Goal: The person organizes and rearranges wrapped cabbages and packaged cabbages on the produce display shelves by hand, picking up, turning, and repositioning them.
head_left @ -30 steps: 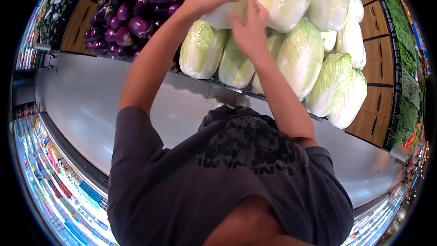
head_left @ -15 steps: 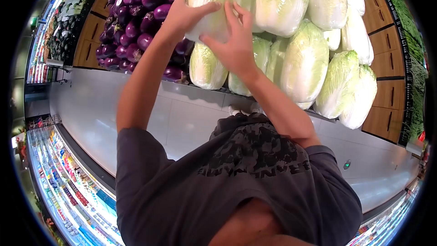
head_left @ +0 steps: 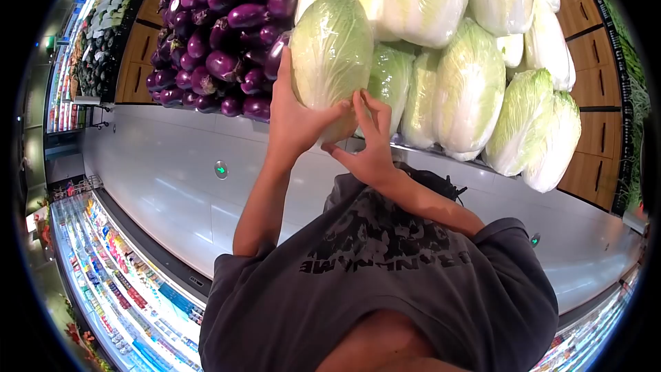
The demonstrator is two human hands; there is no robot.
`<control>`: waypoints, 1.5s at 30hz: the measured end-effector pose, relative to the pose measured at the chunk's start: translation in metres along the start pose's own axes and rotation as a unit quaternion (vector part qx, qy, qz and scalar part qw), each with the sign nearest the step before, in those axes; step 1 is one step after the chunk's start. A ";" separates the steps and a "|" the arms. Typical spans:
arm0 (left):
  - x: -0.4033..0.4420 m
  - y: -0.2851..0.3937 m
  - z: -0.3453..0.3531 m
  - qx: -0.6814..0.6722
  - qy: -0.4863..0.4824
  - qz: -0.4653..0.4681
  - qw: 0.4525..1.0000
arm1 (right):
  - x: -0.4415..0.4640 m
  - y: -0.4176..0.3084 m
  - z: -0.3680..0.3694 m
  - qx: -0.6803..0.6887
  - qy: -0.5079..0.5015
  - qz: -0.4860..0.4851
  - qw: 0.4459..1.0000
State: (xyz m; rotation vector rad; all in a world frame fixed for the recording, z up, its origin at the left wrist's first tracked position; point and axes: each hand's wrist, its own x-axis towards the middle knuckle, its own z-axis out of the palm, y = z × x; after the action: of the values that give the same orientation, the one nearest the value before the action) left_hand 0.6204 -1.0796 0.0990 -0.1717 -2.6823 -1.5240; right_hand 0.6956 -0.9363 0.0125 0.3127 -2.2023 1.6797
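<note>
A plastic-wrapped napa cabbage (head_left: 332,48) is held in front of the display, its leafy end pointing away from me and its white base towards me. My left hand (head_left: 296,120) is wrapped round its left side and lower end, with the thumb across the front. At the base's lower right, my right hand (head_left: 372,148) grips with bent fingers and thumb; whether it pinches loose wrap there, I cannot make out. Just right of the held one, another wrapped napa cabbage (head_left: 390,83) lies on the display, partly hidden behind it and my right hand.
Several more wrapped cabbages (head_left: 468,89) are stacked to the right. Purple eggplants (head_left: 227,34) are heaped on the left. Wooden drawer fronts (head_left: 591,138) flank the display. A tiled floor (head_left: 172,165) lies below, and a lit refrigerated shelf (head_left: 124,282) runs along the lower left.
Both hands have drawn the napa cabbage down towards my body, away from the stack. More of its leafy end shows, and both hands now grip nearer its base.
</note>
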 end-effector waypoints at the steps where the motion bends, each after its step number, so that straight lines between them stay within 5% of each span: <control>1: -0.004 0.001 0.003 0.001 -0.003 -0.002 1.000 | -0.005 -0.001 -0.003 0.001 0.001 0.004 1.000; 7: -0.019 -0.004 0.031 0.013 -0.011 0.035 0.999 | -0.019 -0.001 -0.037 -0.004 -0.006 0.022 1.000; 14: -0.038 -0.013 0.072 -0.205 -0.003 -0.076 0.976 | -0.024 0.022 -0.063 -0.003 -0.046 0.012 0.999; 30: -0.024 -0.020 0.076 0.031 0.018 -0.036 0.999 | -0.009 0.014 -0.065 0.004 -0.065 0.096 0.993; 34: -0.032 -0.017 0.084 0.058 0.045 -0.016 0.997 | 0.031 -0.005 -0.105 -0.083 -0.103 0.046 0.990; 36: -0.036 -0.017 0.090 0.112 0.067 0.004 0.991 | 0.065 -0.015 -0.124 -0.181 -0.017 -0.050 0.982; 39: -0.037 -0.016 0.088 0.113 0.068 -0.005 0.991 | 0.105 -0.027 -0.144 -0.066 0.074 0.011 0.995; 45: -0.035 -0.018 0.080 0.101 0.052 -0.012 0.993 | 0.173 -0.010 -0.151 -0.224 0.067 0.042 0.971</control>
State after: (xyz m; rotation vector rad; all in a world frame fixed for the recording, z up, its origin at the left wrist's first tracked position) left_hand 0.6538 -1.0225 0.0394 -0.0506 -2.7396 -1.2204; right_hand 0.5629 -0.7873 0.1273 -0.0135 -2.4335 1.1499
